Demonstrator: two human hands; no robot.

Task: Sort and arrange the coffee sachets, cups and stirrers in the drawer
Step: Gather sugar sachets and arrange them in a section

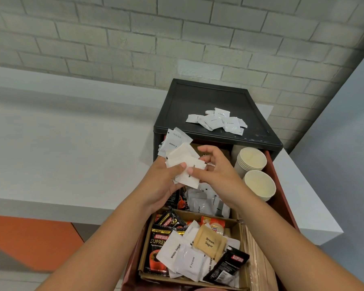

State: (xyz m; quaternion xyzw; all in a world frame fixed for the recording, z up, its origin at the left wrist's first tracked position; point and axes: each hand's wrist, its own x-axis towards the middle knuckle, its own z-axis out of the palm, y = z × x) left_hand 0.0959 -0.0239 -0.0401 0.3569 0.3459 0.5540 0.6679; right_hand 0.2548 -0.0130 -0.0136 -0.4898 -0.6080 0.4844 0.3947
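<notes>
left hand: grasping. Fingers curled round the lower end of a fan of white sachets, thumb pressed across the front.
right hand: narrow pinch. Thumb and forefinger on the right edge of the front sachet of that fan, the other fingers loosely curled behind it. The thumb tip sits just beside the left thumb.
fan: held above the far half of the drawer and spread up and to the left. A rear sachet reads "Cream"; the front one's print is partly covered by the thumbs.
drawer: red, standing open out of the black cabinet.
paper cups: two stacks in the drawer's far right corner, just beside each other, mouths tipped toward the camera.
far compartment: white sachets and a dark one lie under the hands, mostly hidden.
cardboard tray: in the near half of the drawer, holding a mixed heap. Kopiko sachets are at its left edge and near right corner, white "White Sugar" and "Cream" sachets in the middle, and a brown sugar sachet on top.
stirrers: wooden, laid along the drawer's right edge, beside the tray.
cabinet top: a loose pile of Cream sachets near the middle, toward the front edge.
counter: white, on both sides of the cabinet.
</notes>
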